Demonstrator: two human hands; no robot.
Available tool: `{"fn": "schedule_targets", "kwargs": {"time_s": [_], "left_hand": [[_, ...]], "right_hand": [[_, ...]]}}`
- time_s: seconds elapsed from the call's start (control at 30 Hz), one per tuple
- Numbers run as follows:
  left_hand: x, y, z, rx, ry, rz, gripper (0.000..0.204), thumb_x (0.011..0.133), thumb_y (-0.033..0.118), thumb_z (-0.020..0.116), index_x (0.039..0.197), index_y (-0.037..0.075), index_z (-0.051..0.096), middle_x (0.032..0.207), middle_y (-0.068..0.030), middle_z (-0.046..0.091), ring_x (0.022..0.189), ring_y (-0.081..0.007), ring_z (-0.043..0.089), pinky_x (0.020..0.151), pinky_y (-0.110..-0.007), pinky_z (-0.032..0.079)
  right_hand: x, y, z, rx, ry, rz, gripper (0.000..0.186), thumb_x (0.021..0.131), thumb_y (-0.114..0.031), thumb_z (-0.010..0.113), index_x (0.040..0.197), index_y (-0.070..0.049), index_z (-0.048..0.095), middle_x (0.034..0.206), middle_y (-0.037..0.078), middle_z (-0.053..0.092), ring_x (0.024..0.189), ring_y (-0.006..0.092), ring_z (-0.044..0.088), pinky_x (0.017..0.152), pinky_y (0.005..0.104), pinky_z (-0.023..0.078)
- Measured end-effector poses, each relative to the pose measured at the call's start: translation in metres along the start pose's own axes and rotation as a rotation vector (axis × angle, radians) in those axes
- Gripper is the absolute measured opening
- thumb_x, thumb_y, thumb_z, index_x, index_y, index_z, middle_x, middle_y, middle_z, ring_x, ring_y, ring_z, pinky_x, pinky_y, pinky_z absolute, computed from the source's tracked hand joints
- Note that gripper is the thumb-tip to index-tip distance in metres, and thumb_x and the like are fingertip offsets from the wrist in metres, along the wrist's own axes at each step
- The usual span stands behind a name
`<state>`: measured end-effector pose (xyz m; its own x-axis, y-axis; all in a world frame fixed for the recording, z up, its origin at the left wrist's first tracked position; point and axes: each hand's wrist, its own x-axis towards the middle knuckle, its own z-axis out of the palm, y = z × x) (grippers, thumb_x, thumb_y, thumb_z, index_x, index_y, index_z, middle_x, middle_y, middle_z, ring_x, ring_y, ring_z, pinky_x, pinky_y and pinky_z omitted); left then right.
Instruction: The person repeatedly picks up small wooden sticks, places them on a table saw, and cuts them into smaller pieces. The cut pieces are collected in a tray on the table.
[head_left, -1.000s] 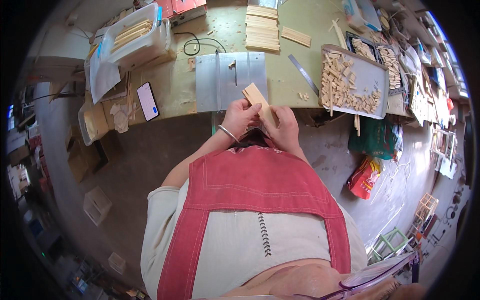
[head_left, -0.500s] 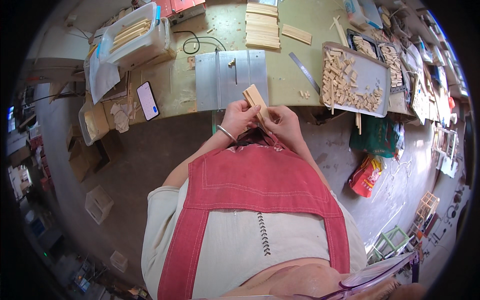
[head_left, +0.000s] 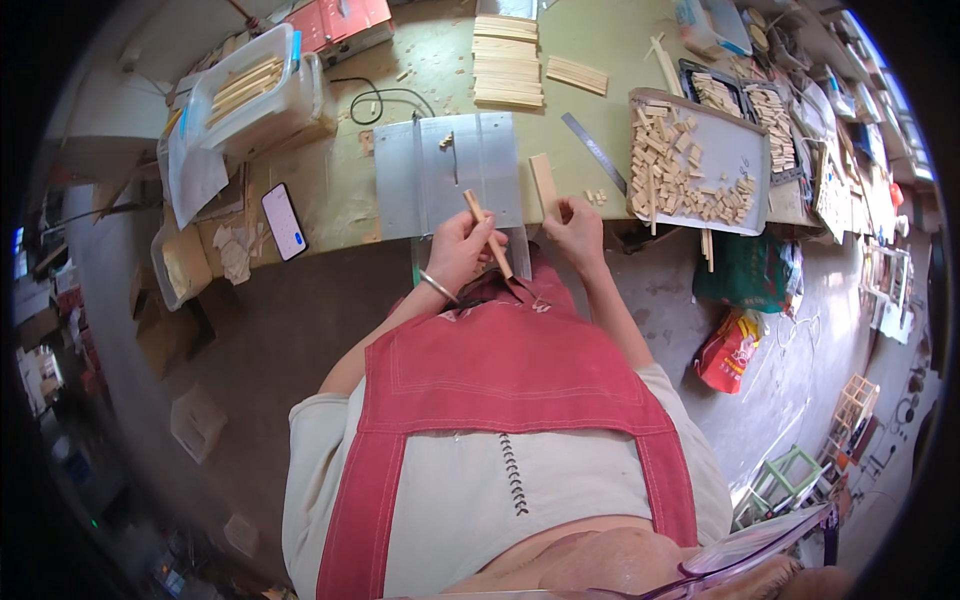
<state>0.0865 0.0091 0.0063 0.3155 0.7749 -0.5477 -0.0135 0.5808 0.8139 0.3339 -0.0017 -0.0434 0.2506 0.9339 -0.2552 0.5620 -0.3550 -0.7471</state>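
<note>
My left hand [head_left: 458,252] is closed around a narrow wooden strip [head_left: 473,204], whose upper end points toward the metal plate and whose lower end reaches my apron. A little apart from it, my right hand [head_left: 576,236] pinches the near end of a flat, pale wooden strip [head_left: 542,178] between thumb and fingers. That strip stands out past the hand over the bench edge. Just beyond both hands lies a silver metal plate [head_left: 405,180] with a slot and a thin dark line in it. Some small wood bits rest on the plate.
On the green bench [head_left: 590,130] are a stack of wooden strips [head_left: 507,70], a steel ruler [head_left: 594,152] and a phone [head_left: 284,222]. A tray [head_left: 740,160] of small wood blocks stands at the right. At the left is a clear plastic box [head_left: 290,95] holding strips.
Both hands were together on the wooden strips. Now they have parted: the right hand has moved right with one flat strip, and the left keeps a narrow one.
</note>
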Motion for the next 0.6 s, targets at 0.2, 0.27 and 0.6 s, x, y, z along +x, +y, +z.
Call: {"fn": "schedule_targets", "kwargs": {"time_s": [0.2, 0.27, 0.6], "left_hand": [[-0.004, 0.001, -0.003, -0.024, 0.040, 0.034, 0.036, 0.115, 0.029, 0.051, 0.136, 0.001, 0.059, 0.084, -0.0007, 0.061, 0.075, -0.0097, 0.064, 0.071, -0.027, 0.057], [-0.004, 0.000, -0.005, 0.016, 0.043, 0.051, 0.034, 0.115, 0.027, 0.051, 0.137, 0.002, 0.059, 0.082, 0.0006, 0.059, 0.072, -0.0083, 0.061, 0.068, -0.026, 0.055], [-0.015, 0.007, -0.002, 0.491, -0.072, 0.265, 0.029, 0.110, 0.018, 0.056, 0.135, 0.005, 0.064, 0.087, -0.0057, 0.065, 0.072, -0.0181, 0.064, 0.067, -0.035, 0.053]], "right_hand": [[0.067, 0.079, 0.027, -0.470, 0.049, -0.093, 0.029, 0.076, -0.023, 0.073, 0.090, 0.002, 0.069, 0.096, 0.024, 0.070, 0.094, 0.0423, 0.069, 0.082, 0.0519, 0.057], [0.076, 0.088, 0.035, -0.515, 0.009, -0.116, 0.028, 0.077, -0.023, 0.073, 0.091, 0.001, 0.068, 0.097, 0.024, 0.069, 0.096, 0.0421, 0.069, 0.082, 0.0525, 0.057], [0.112, 0.063, 0.022, -0.693, -0.103, -0.180, 0.023, 0.085, -0.023, 0.069, 0.101, -0.007, 0.073, 0.105, 0.017, 0.065, 0.103, 0.0376, 0.067, 0.086, 0.0514, 0.059]]}}
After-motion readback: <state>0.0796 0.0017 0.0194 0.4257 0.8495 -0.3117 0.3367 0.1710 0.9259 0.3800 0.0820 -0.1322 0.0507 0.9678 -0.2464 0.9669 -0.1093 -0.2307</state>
